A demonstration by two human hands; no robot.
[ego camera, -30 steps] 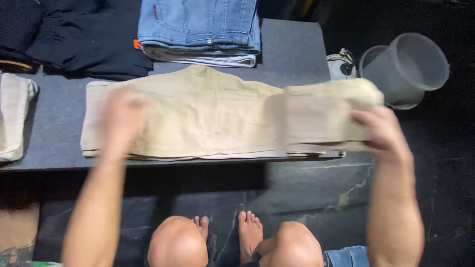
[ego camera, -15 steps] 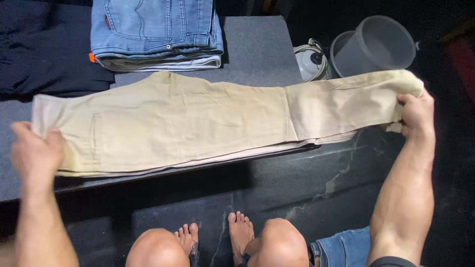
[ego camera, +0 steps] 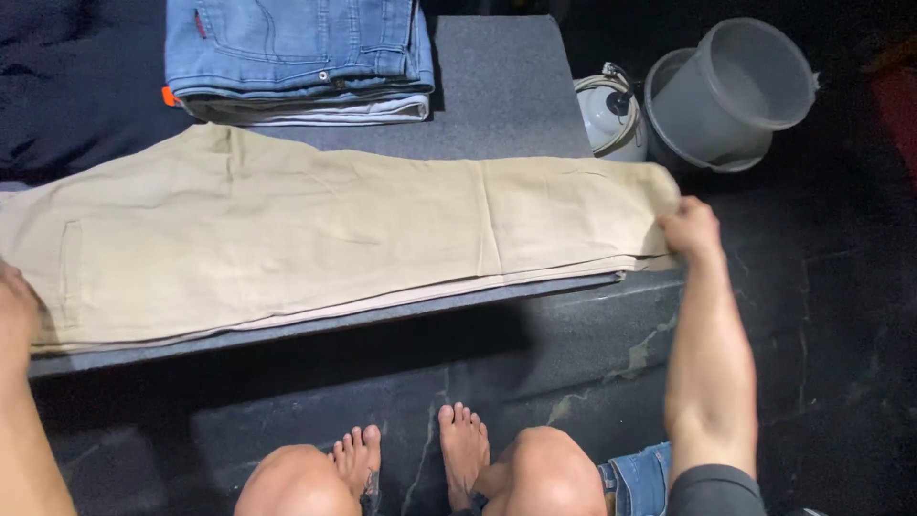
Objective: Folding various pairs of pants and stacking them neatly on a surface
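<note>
Left hand (ego camera: pixel 14 304) mostly cut off at frame edge; right hand (ego camera: pixel 690 227) fingers hidden under beige trousers (ego camera: pixel 315 239).

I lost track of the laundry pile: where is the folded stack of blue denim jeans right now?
In the head view, the folded stack of blue denim jeans sits at the top left on the grey bench, just behind the long beige trousers.

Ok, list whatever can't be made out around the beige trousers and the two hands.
- Left hand: head view, mostly cut off by the left edge; grip unclear.
- Right hand: fingertips hidden by the beige trousers; grip unclear.
- Waistband end: past the left edge.
- Folded jeans: top cut by the upper edge.
- White object beside the grey bucket: too small to identify.
</note>
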